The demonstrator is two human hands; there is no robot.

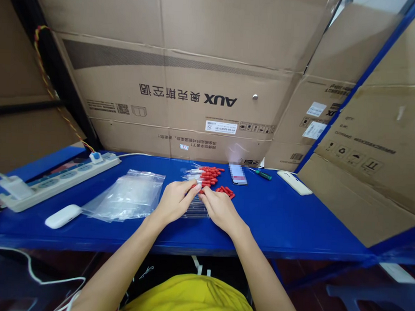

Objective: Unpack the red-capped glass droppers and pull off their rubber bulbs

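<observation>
My left hand and my right hand meet above the blue table, fingertips pinched together. Between them shows a small red piece; the rest of what they grip is hidden behind the fingers. Just beyond lies a pile of thin clear rods with red caps, caps pointing right. Several bare clear rods lie side by side under and between my hands. A small heap of loose red caps sits just past my right hand.
Clear zip bags lie left, near a white rounded device and a power strip. At the back are a phone, a green screwdriver and a white phone-shaped object. Cardboard walls the table's back.
</observation>
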